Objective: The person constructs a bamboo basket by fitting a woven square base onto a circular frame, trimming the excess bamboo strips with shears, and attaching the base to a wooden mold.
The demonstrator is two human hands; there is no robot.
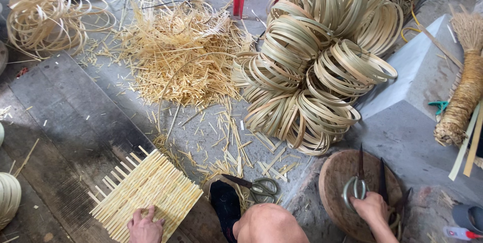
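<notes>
Your left hand (145, 227) presses flat, fingers spread, on the woven mat (146, 190) at the lower left to keep it in place, while your right hand (371, 207) closes its fingers on scissors (358, 182) on the round wooden block (338, 182) at the lower right.

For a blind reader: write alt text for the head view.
Seen from above, the left hand presses on a woven bamboo mat while the right hand rests by scissors on a round wooden block. Coiled bamboo strips and offcuts cover the floor.
</notes>
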